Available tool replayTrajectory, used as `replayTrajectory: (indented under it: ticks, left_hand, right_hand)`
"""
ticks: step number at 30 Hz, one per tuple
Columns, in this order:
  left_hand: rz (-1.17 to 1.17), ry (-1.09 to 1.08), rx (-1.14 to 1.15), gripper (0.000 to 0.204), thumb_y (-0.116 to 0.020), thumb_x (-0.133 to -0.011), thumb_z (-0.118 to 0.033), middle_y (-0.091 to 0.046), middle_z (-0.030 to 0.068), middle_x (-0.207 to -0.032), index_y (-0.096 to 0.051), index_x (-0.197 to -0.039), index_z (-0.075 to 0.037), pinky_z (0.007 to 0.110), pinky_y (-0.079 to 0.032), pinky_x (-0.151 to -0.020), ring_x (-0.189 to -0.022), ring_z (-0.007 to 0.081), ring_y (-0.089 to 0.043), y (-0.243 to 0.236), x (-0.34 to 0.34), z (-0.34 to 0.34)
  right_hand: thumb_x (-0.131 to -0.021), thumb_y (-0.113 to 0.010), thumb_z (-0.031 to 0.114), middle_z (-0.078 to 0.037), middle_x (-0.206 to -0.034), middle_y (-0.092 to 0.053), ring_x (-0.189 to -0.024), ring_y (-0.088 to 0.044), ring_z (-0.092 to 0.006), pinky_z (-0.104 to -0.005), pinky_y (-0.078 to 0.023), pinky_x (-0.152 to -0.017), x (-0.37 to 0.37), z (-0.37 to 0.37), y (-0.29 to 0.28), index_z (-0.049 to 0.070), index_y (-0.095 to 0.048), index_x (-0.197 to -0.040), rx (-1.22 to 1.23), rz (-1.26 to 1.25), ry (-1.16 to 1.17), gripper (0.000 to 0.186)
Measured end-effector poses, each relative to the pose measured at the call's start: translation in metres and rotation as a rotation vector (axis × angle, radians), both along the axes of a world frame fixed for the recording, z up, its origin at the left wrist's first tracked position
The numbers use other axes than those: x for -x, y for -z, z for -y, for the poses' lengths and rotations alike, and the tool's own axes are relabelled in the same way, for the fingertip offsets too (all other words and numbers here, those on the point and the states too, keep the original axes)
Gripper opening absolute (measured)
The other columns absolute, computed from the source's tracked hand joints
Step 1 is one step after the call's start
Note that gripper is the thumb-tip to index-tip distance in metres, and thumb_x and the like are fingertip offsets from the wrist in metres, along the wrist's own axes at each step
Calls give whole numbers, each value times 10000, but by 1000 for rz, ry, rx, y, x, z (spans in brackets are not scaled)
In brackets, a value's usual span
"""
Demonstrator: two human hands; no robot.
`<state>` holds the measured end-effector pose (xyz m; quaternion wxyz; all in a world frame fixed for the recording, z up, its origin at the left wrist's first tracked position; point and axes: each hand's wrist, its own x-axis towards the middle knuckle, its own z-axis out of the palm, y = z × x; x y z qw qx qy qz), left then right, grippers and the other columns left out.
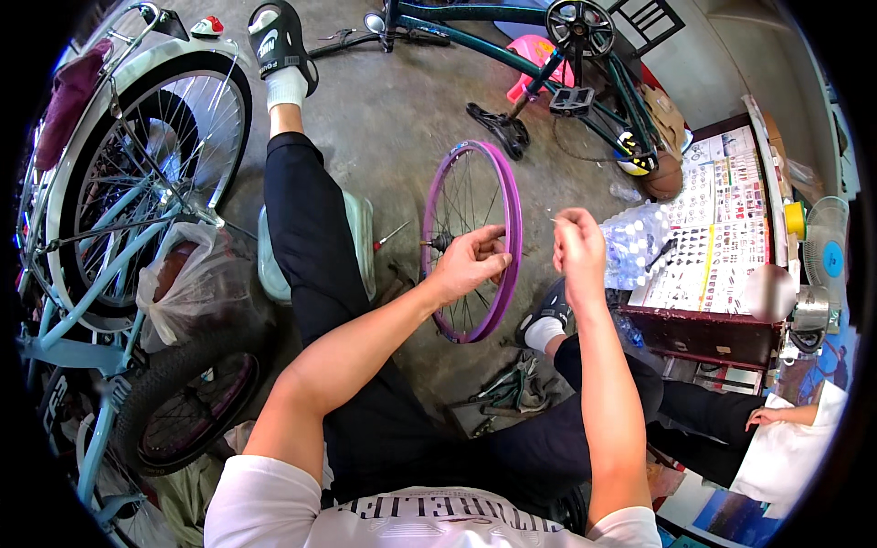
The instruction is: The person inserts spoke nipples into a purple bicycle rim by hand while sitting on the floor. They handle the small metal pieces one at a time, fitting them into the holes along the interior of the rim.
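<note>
We have a purple wheel standing on edge on the floor in front of us, between our legs, with its spokes and hub in place and no tire on it. Our left hand is half curled at the right part of the rim, thumb and fingers narrow with a small gap; whether they pinch the rim, a spoke or nothing, we cannot tell. Our right hand is raised to the right of the wheel, apart from it, fingers pinched together, and a pale sliver seems to poke out at the tips, too small to name.

The work in hand looks to be at the rim, so we do well to let the left hand steady the wheel, keeping it from rolling or tipping, and to leave its fingers clear of the spokes. The right should pinch lightly and close to the tip, since so small a piece could drop and be lost among the hand tools on the near floor. The screwdriver lies left of the wheel; we should mind it if the wheel leans that way.
</note>
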<state>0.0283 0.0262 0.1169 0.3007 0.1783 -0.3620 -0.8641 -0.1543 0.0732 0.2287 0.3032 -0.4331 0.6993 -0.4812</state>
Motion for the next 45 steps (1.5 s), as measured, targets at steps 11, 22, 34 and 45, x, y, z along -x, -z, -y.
replayTrajectory:
  ticks: [11,22,34,45]
  left_hand:
    - [55,69,29,565,-680,-980,-46,-651,24,-1096,-483,-1510,-33,309,-562,-803,-943,103,-633,8,5,-54]
    - [167,-77,-109,320,-569,-1083,-181,-710,29,-1097,-632,-1361,-37,310,-545,-840,-933,125,-673,-1,14,-71]
    - [237,-219,-189,301,-574,-1086,-194,-725,20,-1172,-665,-1339,-58,317,-525,-857,-1027,122,-659,-32,26,-98]
    - [-18,-295,-235,419,-644,-1064,-186,-682,19,-1268,-578,-1436,-5,280,-495,-949,-1093,107,-624,-37,36,-111]
  right_hand:
    - [-1015,-690,461,55,-804,-565,-664,-515,-87,-287,-405,-566,3,-28,29,31,-665,-999,-301,211,60,431]
    - [-919,-727,388,-237,-928,-741,-833,-734,-447,-534,-573,-737,-29,-67,41,60,-582,-1240,-150,-686,-34,481]
    - [-1013,-599,165,-180,-855,-746,-767,-732,-401,-508,-561,-654,-12,-81,28,74,-559,-1153,1,-795,-280,172]
    - [-1034,-613,204,-204,-890,-738,-787,-731,-416,-509,-565,-668,-20,-82,22,63,-556,-1098,-42,-836,-248,165]
